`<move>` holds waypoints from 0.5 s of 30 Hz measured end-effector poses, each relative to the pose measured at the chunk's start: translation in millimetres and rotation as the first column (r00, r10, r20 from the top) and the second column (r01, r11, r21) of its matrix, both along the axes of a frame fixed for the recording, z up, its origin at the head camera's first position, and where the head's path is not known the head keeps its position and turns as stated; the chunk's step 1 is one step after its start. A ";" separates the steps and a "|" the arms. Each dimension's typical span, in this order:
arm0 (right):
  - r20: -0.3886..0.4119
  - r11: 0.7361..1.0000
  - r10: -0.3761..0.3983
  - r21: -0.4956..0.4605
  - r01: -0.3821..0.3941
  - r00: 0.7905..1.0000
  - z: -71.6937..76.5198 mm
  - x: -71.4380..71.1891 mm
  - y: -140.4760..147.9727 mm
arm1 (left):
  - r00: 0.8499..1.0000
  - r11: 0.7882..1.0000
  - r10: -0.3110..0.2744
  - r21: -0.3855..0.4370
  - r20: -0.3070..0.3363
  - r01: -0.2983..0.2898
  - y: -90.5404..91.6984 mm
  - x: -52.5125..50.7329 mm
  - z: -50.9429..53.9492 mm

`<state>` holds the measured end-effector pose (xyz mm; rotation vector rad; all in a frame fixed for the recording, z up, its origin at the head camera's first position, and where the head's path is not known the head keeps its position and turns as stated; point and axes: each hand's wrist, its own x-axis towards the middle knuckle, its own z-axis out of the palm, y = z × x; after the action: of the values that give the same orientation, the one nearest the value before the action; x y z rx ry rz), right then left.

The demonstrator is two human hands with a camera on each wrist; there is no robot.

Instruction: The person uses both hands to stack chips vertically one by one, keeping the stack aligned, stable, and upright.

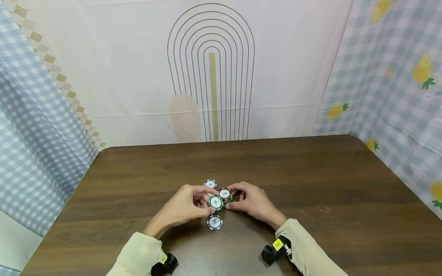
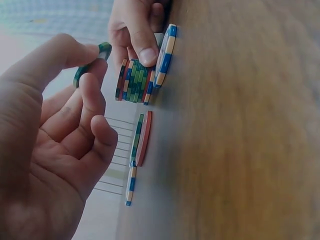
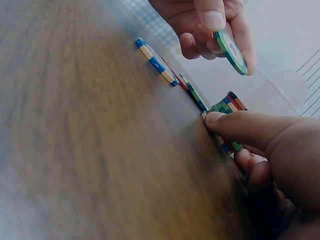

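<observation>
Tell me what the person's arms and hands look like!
The left sleeve and right sleeve are pale cream. The left hand and right hand wear no gloves. By each sleeve is a small black camera with a yellow tag.

White cloth [image 1: 123,55] hangs behind a brown table [image 1: 324,182]; checked cloths [image 1: 30,104] flank it.

Black poker chip [image 1: 225,193] topping the stack: "100". Near blue poker chip [image 1: 214,222]: "10"; far blue poker chip [image 1: 210,183]: apparently "10". Green poker chip [image 1: 215,202] and yellow wrist label [image 1: 278,244]: marks illegible.
</observation>
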<state>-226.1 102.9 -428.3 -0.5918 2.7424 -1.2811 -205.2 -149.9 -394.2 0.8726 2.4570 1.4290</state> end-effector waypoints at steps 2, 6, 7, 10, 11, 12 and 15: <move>0.001 1.000 -0.001 0.001 0.001 1.000 0.7 0.2 0.7 | 1.000 1.000 0.017 0.011 0.003 -0.017 0.6 -1.4 -1.0; 0.003 1.000 -0.005 0.004 0.005 1.000 0.2 0.2 2.4 | 0.998 0.998 0.059 0.031 0.024 -0.059 1.7 -3.2 -3.1; 0.003 1.000 -0.007 0.004 0.007 1.000 0.2 0.3 2.5 | 0.997 0.997 0.067 0.044 0.035 -0.069 1.5 -3.4 -3.7; 0.003 1.000 -0.010 0.001 0.010 1.000 -0.4 0.0 1.9 | 0.993 0.992 0.096 0.079 0.067 -0.102 1.1 -3.1 -4.3; 0.003 1.000 -0.010 0.001 0.010 1.000 -0.5 -0.2 1.4 | 0.991 0.990 0.108 0.088 0.075 -0.114 0.9 -2.9 -4.8; 0.005 1.000 -0.009 0.001 0.009 1.000 -0.2 -0.3 0.8 | 0.990 0.988 0.121 0.091 0.075 -0.128 1.0 -2.7 -5.0; 0.009 1.000 -0.010 0.004 0.010 1.000 0.5 -0.4 0.0 | 0.983 0.979 0.163 0.105 0.088 -0.172 2.8 -2.5 -5.6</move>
<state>-226.5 102.8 -427.8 -0.5708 2.7434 -1.2770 -207.8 -147.1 -399.8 0.6272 2.4619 1.6384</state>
